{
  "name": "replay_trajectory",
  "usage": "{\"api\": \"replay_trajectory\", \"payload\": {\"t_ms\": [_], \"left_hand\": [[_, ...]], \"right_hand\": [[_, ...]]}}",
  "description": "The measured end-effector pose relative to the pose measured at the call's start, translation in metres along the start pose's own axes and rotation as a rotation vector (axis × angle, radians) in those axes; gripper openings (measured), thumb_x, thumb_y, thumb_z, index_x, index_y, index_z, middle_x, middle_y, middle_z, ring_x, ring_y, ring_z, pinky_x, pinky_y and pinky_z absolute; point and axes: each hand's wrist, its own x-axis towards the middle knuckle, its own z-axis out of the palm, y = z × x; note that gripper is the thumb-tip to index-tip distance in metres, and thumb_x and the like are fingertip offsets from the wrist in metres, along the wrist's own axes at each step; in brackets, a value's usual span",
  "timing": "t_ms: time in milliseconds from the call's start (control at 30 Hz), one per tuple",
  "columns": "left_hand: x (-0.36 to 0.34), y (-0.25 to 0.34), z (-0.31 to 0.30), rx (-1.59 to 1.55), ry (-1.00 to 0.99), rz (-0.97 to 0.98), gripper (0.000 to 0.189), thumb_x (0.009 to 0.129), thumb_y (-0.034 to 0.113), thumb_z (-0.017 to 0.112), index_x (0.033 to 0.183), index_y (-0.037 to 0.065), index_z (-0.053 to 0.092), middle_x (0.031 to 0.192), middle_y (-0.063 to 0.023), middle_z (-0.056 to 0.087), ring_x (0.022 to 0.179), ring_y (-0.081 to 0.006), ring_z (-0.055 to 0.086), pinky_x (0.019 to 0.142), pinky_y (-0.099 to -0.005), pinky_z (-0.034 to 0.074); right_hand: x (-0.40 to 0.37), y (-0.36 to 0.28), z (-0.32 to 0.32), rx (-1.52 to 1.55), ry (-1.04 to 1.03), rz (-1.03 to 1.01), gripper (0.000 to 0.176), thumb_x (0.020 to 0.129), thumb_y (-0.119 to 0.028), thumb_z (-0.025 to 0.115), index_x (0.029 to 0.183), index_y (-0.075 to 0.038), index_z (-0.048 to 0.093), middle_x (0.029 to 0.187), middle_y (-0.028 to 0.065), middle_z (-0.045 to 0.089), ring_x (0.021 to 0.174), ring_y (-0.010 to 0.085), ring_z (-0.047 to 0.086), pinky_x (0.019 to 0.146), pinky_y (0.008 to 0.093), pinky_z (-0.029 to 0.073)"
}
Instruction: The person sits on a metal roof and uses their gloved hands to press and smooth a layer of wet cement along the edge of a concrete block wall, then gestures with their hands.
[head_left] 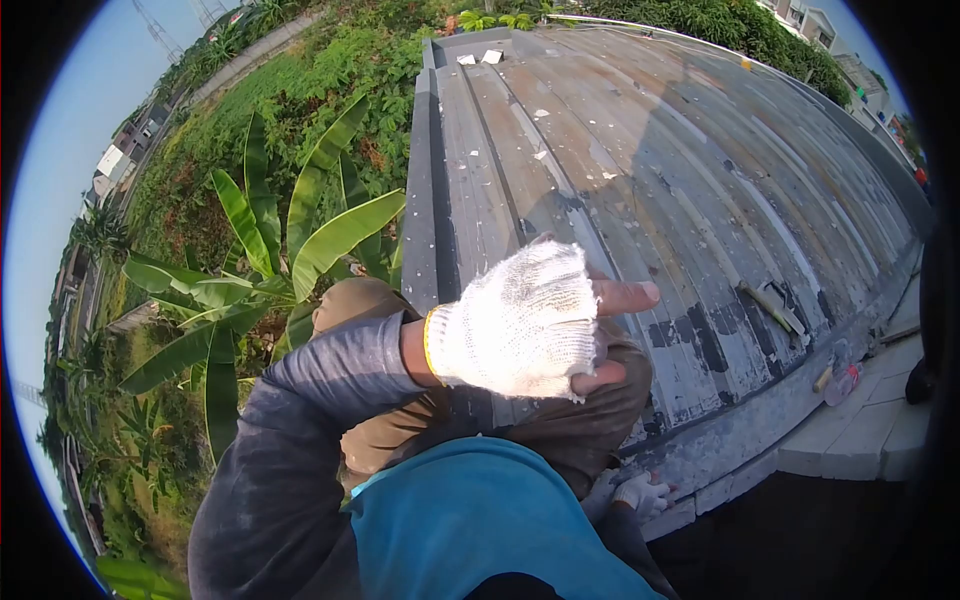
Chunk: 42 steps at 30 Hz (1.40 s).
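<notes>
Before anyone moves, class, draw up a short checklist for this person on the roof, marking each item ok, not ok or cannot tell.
1. Both hands gloved: ok; left hand and right hand wear white gloves.
2. Fingers fully covered: not ok; bare fingers stick out of the left glove.
3. Left palm free of objects: cannot tell; it is turned out of view.
4. Tool apart from both hands: ok; it lies on the roof.
5. Roof free of loose bits: not ok; pale flakes are scattered on it.
6. Feet firmly placed: cannot tell; they are hidden.
</notes>
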Motion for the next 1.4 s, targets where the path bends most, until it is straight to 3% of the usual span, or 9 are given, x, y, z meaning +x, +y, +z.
{"api": "replay_trajectory", "payload": {"t_ms": [167, 267, 367, 467, 533, 667, 933, 1133, 1400], "left_hand": [[-0.008, -0.007, 0.002, 0.035, -0.059, -0.040, 0.059, 0.080, 0.005, 0.076, 0.137, 0.005, 0.061, 0.071, -0.0090, 0.057, 0.062, -0.0342, 0.056, 0.106, -0.0526, 0.046], [-0.007, -0.008, -0.003, -0.036, -0.175, -0.110, 0.057, 0.082, 0.006, 0.072, 0.138, 0.006, 0.061, 0.067, -0.0085, 0.051, 0.061, -0.0334, 0.055, 0.115, -0.0535, 0.038], [-0.001, 0.001, -0.008, -0.008, -0.200, -0.196, 0.059, 0.082, 0.005, 0.068, 0.141, 0.008, 0.060, 0.065, -0.0084, 0.049, 0.062, -0.0337, 0.056, 0.118, -0.0544, 0.034], [-0.001, 0.000, -0.008, -0.038, -0.182, -0.219, 0.046, 0.083, 0.007, 0.069, 0.129, 0.009, 0.067, 0.080, -0.0114, 0.062, 0.068, -0.0343, 0.058, 0.116, -0.0555, 0.037], [-0.003, -0.002, -0.006, 0.017, -0.169, -0.111, 0.027, 0.084, 0.011, 0.070, 0.111, 0.010, 0.070, 0.106, -0.0147, 0.069, 0.076, -0.0360, 0.061, 0.113, -0.0560, 0.040], [-0.004, -0.004, -0.008, 0.055, -0.167, 0.050, 0.014, 0.085, 0.017, 0.074, 0.097, 0.011, 0.069, 0.129, -0.0152, 0.066, 0.082, -0.0377, 0.062, 0.109, -0.0555, 0.044], [-0.001, 0.003, -0.004, 0.033, -0.089, -0.065, 0.064, 0.076, 0.009, 0.080, 0.137, 0.005, 0.061, 0.084, -0.0128, 0.060, 0.074, -0.0356, 0.059, 0.099, -0.0487, 0.051], [-0.004, -0.010, -0.002, 0.026, -0.133, -0.002, 0.067, 0.074, -0.009, 0.064, 0.139, 0.002, 0.057, 0.069, -0.0097, 0.054, 0.062, -0.0349, 0.056, 0.086, -0.0461, 0.053], [0.005, -0.007, -0.006, -0.027, -0.061, -0.032, 0.039, 0.099, 0.008, 0.046, 0.137, 0.002, 0.055, 0.058, -0.0080, 0.046, 0.049, -0.0327, 0.051, 0.057, -0.0445, 0.047]], "right_hand": [[0.008, 0.000, 0.012, 0.021, -0.067, 0.018, 0.077, 0.101, -0.061, 0.044, 0.163, -0.019, 0.025, 0.162, 0.0262, 0.026, 0.138, 0.0433, 0.047, 0.107, 0.0548, 0.045], [0.014, 0.003, 0.020, -0.011, -0.024, 0.028, 0.077, 0.101, -0.059, 0.045, 0.163, -0.018, 0.025, 0.161, 0.0263, 0.026, 0.137, 0.0432, 0.048, 0.106, 0.0545, 0.046], [-0.001, -0.004, -0.005, 0.005, -0.061, 0.029, 0.080, 0.099, -0.053, 0.052, 0.162, -0.012, 0.027, 0.152, 0.0279, 0.043, 0.136, 0.0390, 0.050, 0.111, 0.0468, 0.041], [-0.001, -0.003, -0.005, 0.007, -0.048, 0.023, 0.078, 0.099, -0.052, 0.051, 0.162, -0.011, 0.028, 0.151, 0.0284, 0.043, 0.136, 0.0394, 0.050, 0.111, 0.0469, 0.042], [-0.006, -0.003, -0.010, -0.013, -0.014, -0.009, 0.077, 0.099, -0.052, 0.050, 0.161, -0.011, 0.028, 0.152, 0.0287, 0.043, 0.136, 0.0398, 0.050, 0.111, 0.0473, 0.042], [-0.010, -0.004, -0.021, 0.027, -0.052, 0.008, 0.077, 0.100, -0.052, 0.049, 0.161, -0.012, 0.028, 0.152, 0.0290, 0.042, 0.135, 0.0404, 0.050, 0.110, 0.0477, 0.042], [0.000, -0.001, -0.008, 0.024, -0.083, 0.008, 0.075, 0.103, -0.061, 0.042, 0.161, -0.016, 0.031, 0.159, 0.0292, 0.031, 0.139, 0.0435, 0.046, 0.110, 0.0533, 0.041], [0.002, 0.000, -0.001, 0.037, -0.051, 0.012, 0.075, 0.103, -0.062, 0.041, 0.162, -0.016, 0.031, 0.160, 0.0283, 0.030, 0.139, 0.0435, 0.046, 0.111, 0.0537, 0.041], [-0.003, -0.002, -0.003, 0.034, 0.037, -0.006, 0.077, 0.099, -0.051, 0.052, 0.160, -0.008, 0.031, 0.149, 0.0315, 0.043, 0.130, 0.0434, 0.053, 0.108, 0.0497, 0.045]]}}
